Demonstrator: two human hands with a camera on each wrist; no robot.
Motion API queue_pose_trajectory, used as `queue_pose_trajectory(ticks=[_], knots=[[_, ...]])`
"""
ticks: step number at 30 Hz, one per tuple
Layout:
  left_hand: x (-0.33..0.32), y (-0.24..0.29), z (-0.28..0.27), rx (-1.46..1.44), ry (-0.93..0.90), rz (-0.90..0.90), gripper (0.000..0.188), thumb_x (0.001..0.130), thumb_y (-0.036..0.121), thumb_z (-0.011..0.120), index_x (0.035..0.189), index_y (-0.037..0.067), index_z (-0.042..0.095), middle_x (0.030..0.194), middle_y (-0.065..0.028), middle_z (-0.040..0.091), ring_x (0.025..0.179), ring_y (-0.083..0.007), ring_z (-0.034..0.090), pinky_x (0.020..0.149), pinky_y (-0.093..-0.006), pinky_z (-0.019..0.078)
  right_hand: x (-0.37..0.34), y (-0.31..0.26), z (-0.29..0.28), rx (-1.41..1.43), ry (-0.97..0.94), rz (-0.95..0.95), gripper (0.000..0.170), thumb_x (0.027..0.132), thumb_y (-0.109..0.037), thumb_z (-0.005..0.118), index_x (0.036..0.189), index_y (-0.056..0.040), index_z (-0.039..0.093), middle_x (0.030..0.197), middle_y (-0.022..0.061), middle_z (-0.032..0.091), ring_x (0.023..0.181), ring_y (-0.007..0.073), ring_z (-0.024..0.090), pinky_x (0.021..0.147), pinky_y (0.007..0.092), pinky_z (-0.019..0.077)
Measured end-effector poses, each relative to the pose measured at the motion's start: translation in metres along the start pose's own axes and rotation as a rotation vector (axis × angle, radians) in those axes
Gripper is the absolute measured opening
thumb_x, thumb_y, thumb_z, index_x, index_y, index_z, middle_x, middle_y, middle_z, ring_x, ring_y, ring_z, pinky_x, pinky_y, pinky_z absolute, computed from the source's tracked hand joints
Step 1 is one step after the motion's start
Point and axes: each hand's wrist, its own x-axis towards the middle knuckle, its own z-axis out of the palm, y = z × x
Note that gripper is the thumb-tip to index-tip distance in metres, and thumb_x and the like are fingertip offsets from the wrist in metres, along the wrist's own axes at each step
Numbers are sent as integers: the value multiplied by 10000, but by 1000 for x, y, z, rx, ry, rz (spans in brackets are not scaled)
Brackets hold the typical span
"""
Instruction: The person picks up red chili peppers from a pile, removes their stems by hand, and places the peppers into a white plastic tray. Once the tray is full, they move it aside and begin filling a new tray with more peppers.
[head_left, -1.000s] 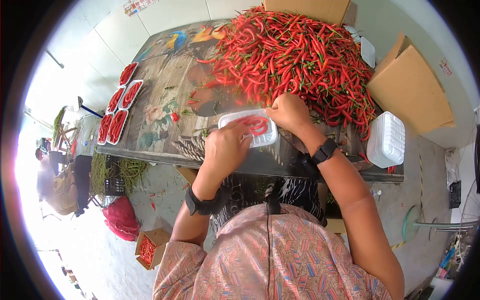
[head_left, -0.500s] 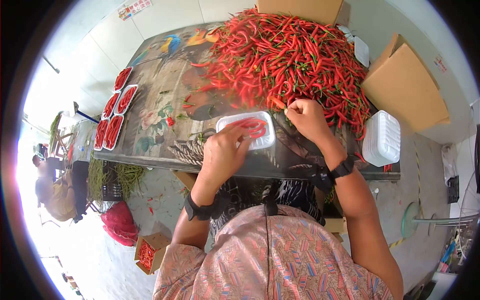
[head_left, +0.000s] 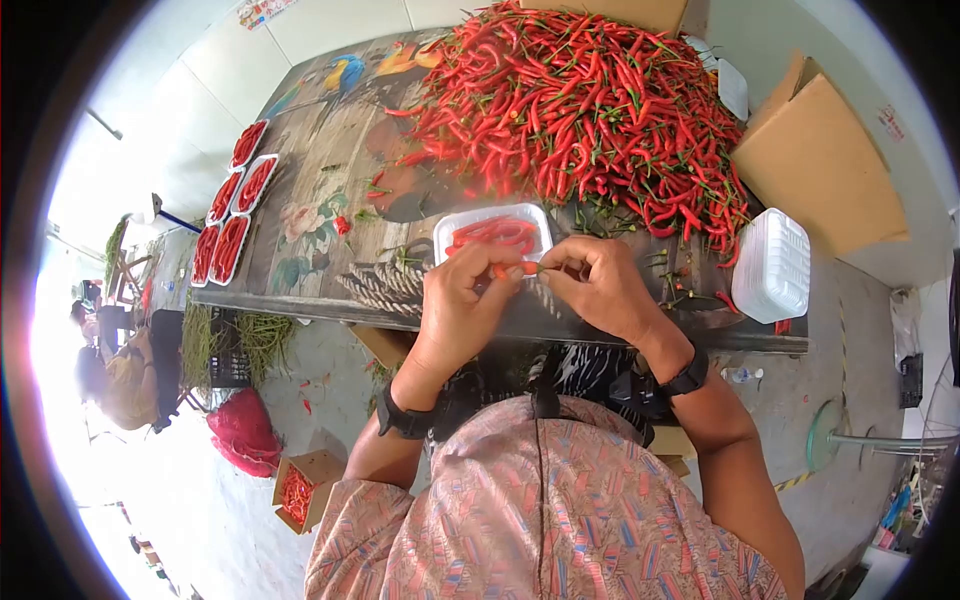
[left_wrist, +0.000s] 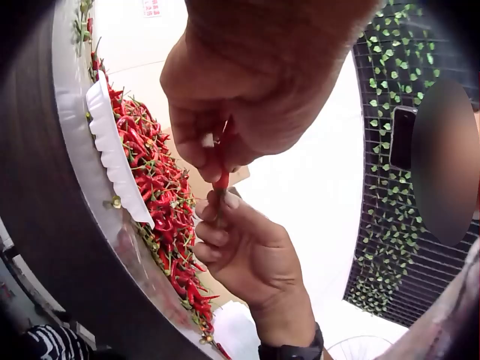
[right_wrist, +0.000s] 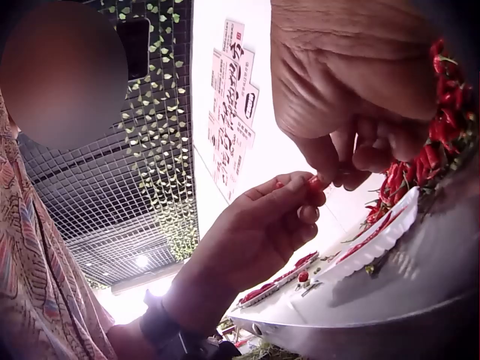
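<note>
In the head view my left hand pinches a red chili pepper between thumb and fingers. My right hand pinches the stem end of that same chili, so the two sets of fingertips nearly meet. Seen from the left wrist, the chili's red body shows between the hands, its stem down among the right fingers. Just beyond the hands lies a white tray with several red chilies laid lengthwise in it. Part of the tray's near side is hidden by the hands.
A big heap of red chilies covers the table's back right. Stacked white trays stand at the right edge, near a cardboard box. Several filled trays line the left edge. Loose stems lie right of my right hand.
My right hand came away from the tray to the heap's edge, took a chili, and brought it back toward me. My left hand has left the tray's chilies and now holds this chili too.
</note>
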Motion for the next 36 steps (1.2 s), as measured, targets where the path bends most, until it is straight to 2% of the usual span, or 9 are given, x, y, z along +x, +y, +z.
queue_pose_trajectory(ticks=[11, 16, 19, 21, 24, 27, 30, 33, 36], knots=[[-49, -23, -49, -583, -107, -212, 114, 938, 3, 607, 1030, -20, 671, 911, -75, 711, 731, -104, 651, 663, -233, 537, 0, -13, 24, 205, -365, -99, 56, 838, -23, 712, 869, 24, 704, 810, 39, 689, 763, 81, 621, 688, 248, 488], [-97, -62, -117, -679, 266, -267, 114, 949, 48, 613, 1024, -8, 678, 914, -87, 717, 693, -88, 624, 618, -230, 504, 1, -20, 25, 204, -508, -93, 101, 826, -75, 741, 891, 1, 723, 824, 60, 705, 740, 109, 642, 685, 270, 501], [-129, -102, -142, -123, 375, -353, 124, 920, 55, 637, 1005, -22, 684, 905, -85, 721, 701, -89, 625, 637, -231, 507, -1, -17, 26, -104, -588, -202, 88, 858, -62, 706, 896, 15, 725, 816, 73, 703, 724, 123, 639, 647, 269, 482], [-151, -143, -143, 197, 279, -700, 144, 873, 38, 645, 989, -37, 687, 905, -80, 721, 768, -92, 646, 693, -225, 509, -4, -10, 29, -138, -598, -197, 114, 864, -99, 702, 907, 0, 735, 824, 108, 710, 715, 177, 663, 645, 300, 499], [-146, -182, -132, 173, 229, -782, 199, 838, 14, 630, 1026, -36, 673, 889, -80, 717, 807, -118, 663, 707, -236, 501, -7, -4, 33, -246, -630, -197, 156, 874, -133, 688, 958, -11, 738, 858, 123, 710, 709, 231, 666, 658, 330, 515], [-141, -287, -125, 213, 484, -485, 250, 829, 5, 636, 1077, -24, 654, 915, -96, 716, 837, -146, 672, 687, -259, 498, -8, 0, 29, -252, -546, -208, 161, 876, -139, 687, 965, -13, 733, 863, 125, 708, 705, 233, 664, 655, 331, 514], [-127, -308, -131, 108, 633, -551, 355, 851, -7, 612, 1206, -14, 592, 1081, -102, 679, 898, -169, 661, 681, -275, 482, -10, 8, 10, -214, -369, -166, 150, 873, -123, 688, 960, -8, 728, 855, 114, 710, 691, 190, 658, 641, 315, 510], [-123, -268, -133, -136, 914, -491, 603, 907, -53, 615, 1453, 54, 384, 1398, -131, 470, 1123, -229, 563, 887, -320, 511, -12, 11, -28, -327, -146, -36, 137, 869, -100, 683, 952, 2, 719, 844, 100, 714, 702, 142, 659, 632, 297, 505], [-137, -241, -147, -204, 1119, -487, 573, 929, -19, 604, 1456, 66, 396, 1367, -118, 474, 1135, -206, 521, 936, -317, 468, -10, 31, -70, -521, 91, -19, 119, 852, -89, 685, 934, -11, 723, 805, 98, 715, 702, 148, 680, 634, 292, 506]])
